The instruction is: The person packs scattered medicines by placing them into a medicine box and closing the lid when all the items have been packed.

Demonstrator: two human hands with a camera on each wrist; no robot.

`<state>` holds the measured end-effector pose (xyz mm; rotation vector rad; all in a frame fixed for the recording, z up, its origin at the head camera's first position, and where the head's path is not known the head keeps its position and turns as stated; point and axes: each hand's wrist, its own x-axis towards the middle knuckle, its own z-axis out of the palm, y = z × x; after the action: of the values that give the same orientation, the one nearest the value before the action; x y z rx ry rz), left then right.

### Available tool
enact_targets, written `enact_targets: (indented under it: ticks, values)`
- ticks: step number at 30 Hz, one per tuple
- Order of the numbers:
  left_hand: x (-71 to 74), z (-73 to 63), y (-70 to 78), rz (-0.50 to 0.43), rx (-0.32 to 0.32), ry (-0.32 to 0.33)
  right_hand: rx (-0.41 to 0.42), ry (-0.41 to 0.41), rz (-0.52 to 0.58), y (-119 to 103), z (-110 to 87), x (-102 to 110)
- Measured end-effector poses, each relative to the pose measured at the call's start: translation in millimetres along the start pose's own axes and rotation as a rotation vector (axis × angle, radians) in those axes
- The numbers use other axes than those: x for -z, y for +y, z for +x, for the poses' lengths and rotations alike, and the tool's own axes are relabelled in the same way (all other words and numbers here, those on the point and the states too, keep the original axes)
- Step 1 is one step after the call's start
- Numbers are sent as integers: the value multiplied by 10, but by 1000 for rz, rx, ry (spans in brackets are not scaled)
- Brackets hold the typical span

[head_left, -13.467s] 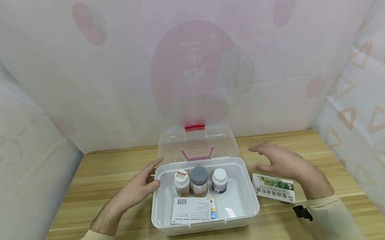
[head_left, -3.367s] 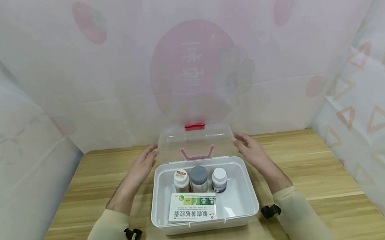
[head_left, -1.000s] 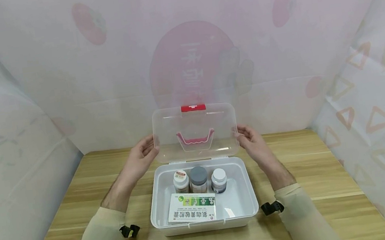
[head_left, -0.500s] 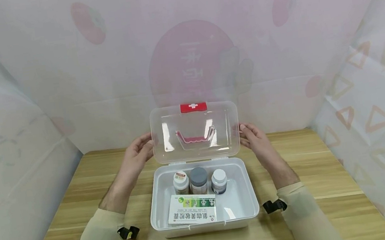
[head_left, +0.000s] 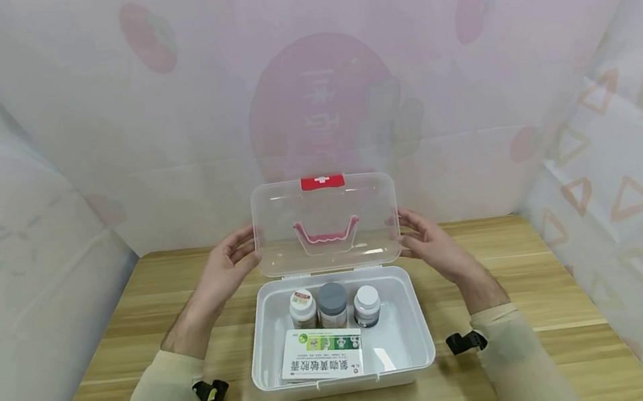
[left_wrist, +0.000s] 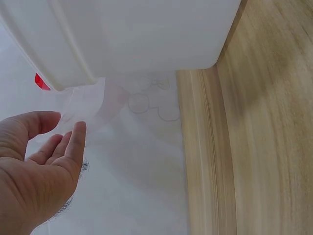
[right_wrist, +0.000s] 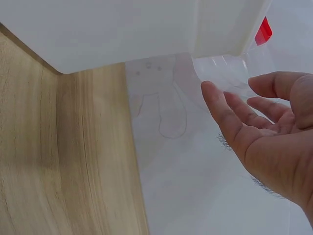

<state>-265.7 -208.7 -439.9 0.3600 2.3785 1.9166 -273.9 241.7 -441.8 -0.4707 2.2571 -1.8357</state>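
A white plastic medicine box [head_left: 260,344] stands on the table with its clear lid [head_left: 281,216] raised at the back. The lid carries a pink handle [head_left: 327,236] and a red latch [head_left: 322,182] with a white cross. At the lid's left edge is my left hand [head_left: 226,264], its fingertips behind the clear plastic and the thumb at the edge. My right hand [head_left: 432,243] mirrors it on the right, fingertips showing through the lid. Both wrist views show loosely extended fingers beside the lid, thumbs apart from them.
Inside the box stand a white-capped bottle [head_left: 303,308], a grey-capped bottle [head_left: 332,304] and a smaller white bottle [head_left: 366,306]. A green-and-white medicine carton [head_left: 322,354] lies in front of them. A patterned cloth wall [head_left: 198,142] rises behind the wooden table [head_left: 148,318].
The green-and-white carton went from the table into the box. Since then both hands have swung the lid up from leaning back. Lately the box has shifted slightly towards me.
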Motion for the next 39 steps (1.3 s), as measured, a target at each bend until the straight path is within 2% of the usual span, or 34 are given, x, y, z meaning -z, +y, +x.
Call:
enact_targets:
  ticks: [6,12,18,30,39]
  values:
    - [-3,54,-13,-8,-14,15,39,29,-11,-9,28,-1]
    - [-19,152,-26,-18,-51,41,66,63,-36,-32,90,7]
    - [-22,259,-39,-19,-61,60,96,77,-23,-28,174,23]
    - [-65,492,-14,-41,-121,85,97,123,18,-49,340,75]
    - [-58,534,-42,-60,-135,98,120,137,-19,-10,367,82]
